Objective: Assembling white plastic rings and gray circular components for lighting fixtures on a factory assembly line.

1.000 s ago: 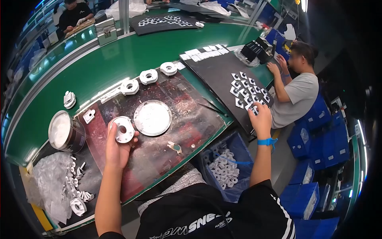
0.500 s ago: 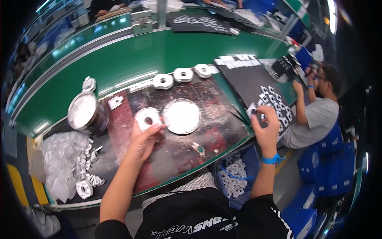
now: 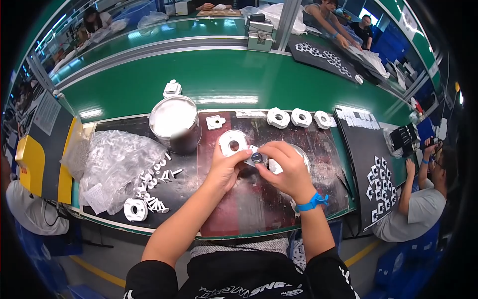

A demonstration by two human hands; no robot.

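I'm gripping a white ring part [image 3: 229, 137] between the thumb and fingers of the left hand [image 3: 223, 169], while with the right hand [image 3: 288, 168] I'm pinching a small black-capped piece [image 3: 257, 158] just off the left thumb's tip; whether the two parts are touching, I'm not managing to tell. Beyond the left fingers a round tin [image 3: 175, 118] is standing, and a black board [image 3: 354, 159] is lying well to the right of the right fingers.
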